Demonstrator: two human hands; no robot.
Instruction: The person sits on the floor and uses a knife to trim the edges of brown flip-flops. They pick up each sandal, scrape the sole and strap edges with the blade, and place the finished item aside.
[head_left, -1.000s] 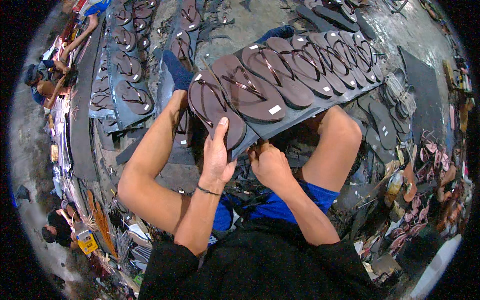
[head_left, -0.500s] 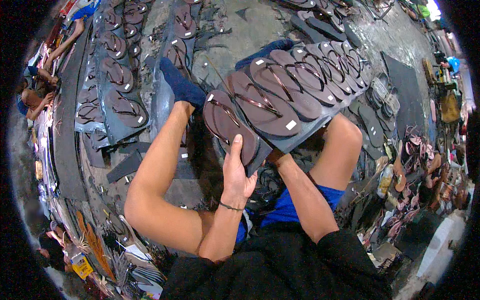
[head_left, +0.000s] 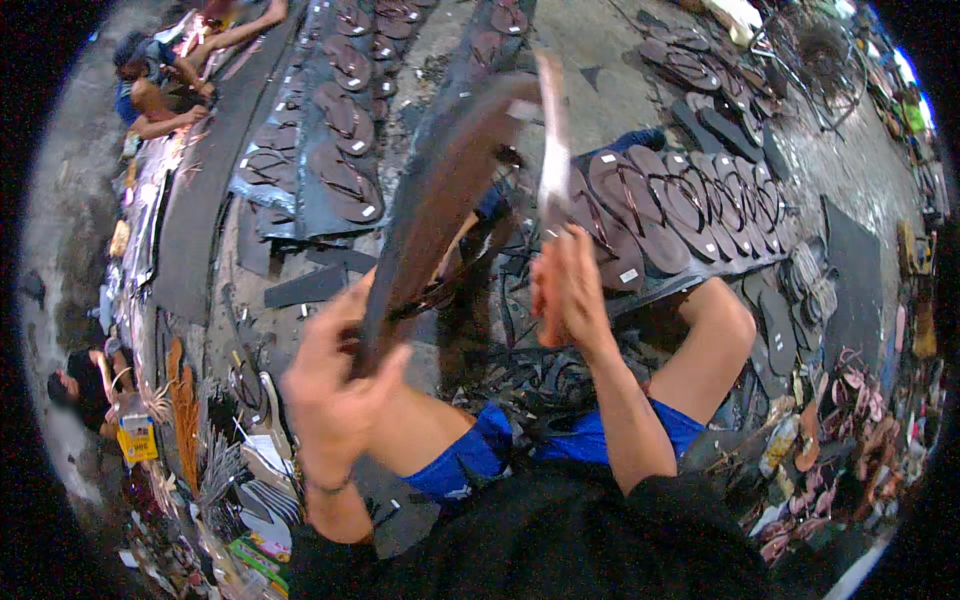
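Observation:
My left hand (head_left: 345,375) is closed around the heel end of a dark brown flip-flop (head_left: 440,200), held up and tilted on its edge, blurred by motion. The strap hangs on its right side. My right hand (head_left: 572,290) grips a knife (head_left: 555,150), whose long, shiny, slightly curved blade points up beside the flip-flop without visibly touching it. The knife's handle is hidden in my fingers. Beyond my right hand, a row of brown flip-flops (head_left: 660,215) with small white labels lies on a dark sheet (head_left: 690,285) across my right leg.
More flip-flops (head_left: 345,115) lie in rows on sheets at the far left. Dark offcuts (head_left: 310,288) litter the floor. Another person (head_left: 160,90) sits at the far left edge. Straps and scraps (head_left: 860,400) are heaped at the right, beside a dark flat sheet (head_left: 850,250).
My left hand has lifted the flip-flop away from the row and turned it on edge, moving left. My right hand has come out from beneath the sheet, showing the knife.

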